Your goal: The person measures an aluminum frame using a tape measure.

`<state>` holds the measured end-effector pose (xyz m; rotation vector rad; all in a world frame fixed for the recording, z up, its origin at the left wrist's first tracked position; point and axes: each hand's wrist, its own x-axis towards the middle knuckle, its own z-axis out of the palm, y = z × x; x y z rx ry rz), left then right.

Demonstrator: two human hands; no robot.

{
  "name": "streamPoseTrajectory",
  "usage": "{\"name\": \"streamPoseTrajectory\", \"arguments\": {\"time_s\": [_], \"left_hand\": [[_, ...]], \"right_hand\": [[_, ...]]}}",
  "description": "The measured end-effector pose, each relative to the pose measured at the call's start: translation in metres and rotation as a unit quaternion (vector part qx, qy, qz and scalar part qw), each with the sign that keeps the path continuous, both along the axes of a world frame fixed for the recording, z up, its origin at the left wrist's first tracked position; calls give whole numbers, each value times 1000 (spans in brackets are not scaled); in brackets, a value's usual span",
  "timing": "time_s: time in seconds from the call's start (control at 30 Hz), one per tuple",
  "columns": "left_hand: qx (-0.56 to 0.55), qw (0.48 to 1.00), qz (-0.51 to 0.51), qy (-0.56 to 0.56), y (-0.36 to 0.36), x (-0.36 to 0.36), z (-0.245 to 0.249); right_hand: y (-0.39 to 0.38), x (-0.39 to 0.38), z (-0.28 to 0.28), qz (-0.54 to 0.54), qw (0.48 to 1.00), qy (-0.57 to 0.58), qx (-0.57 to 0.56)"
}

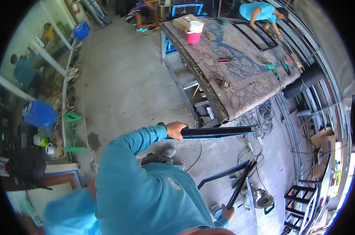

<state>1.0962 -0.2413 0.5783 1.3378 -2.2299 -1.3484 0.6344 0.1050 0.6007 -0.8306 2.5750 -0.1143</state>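
My left hand (175, 130) is wrapped round the near end of a long black metal profile (218, 132) with a blue strip along its lower edge. The profile points right, over the floor beside the table corner. Lower down, my right hand (227, 213) grips a second black profile (239, 188) that slants up and away. Its upper end overlaps another black bar (223, 173), the two making an angled shape. A power saw (260, 199) sits on the floor right of my right hand, with a pale metal strip (251, 203) between them.
A carpet-covered table (240, 98) carries a pink jug (194, 33), a green drill (271, 68) and a black frame (255, 36) under a person's hands. Cables (259, 117) lie by its corner. A black step rack (300, 199) stands right. Another person's teal sleeve (70, 213) is close at left.
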Motion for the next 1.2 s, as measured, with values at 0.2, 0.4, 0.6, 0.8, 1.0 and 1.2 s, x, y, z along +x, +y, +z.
{"name": "streamPoseTrajectory", "arguments": {"time_s": [0.2,0.4,0.6,0.8,1.0,1.2], "left_hand": [[61,998,30,-4,23,35,5],[56,997,39,-29,48,61,-12],[98,991,70,-51,66,97,-9],[120,982,93,-110,75,143,13],[106,971,157,-149,73,191,13],[139,932,308,-133,75,213,3]], "right_hand": [[-15,-24,-11,30,998,-10,47],[-21,-40,-53,3,996,-85,32],[-34,-30,-61,-8,993,-118,11],[-49,-20,-67,4,991,-133,-11],[-59,-21,-71,13,992,-121,-28],[-65,-11,-51,42,996,-66,-44]]}}
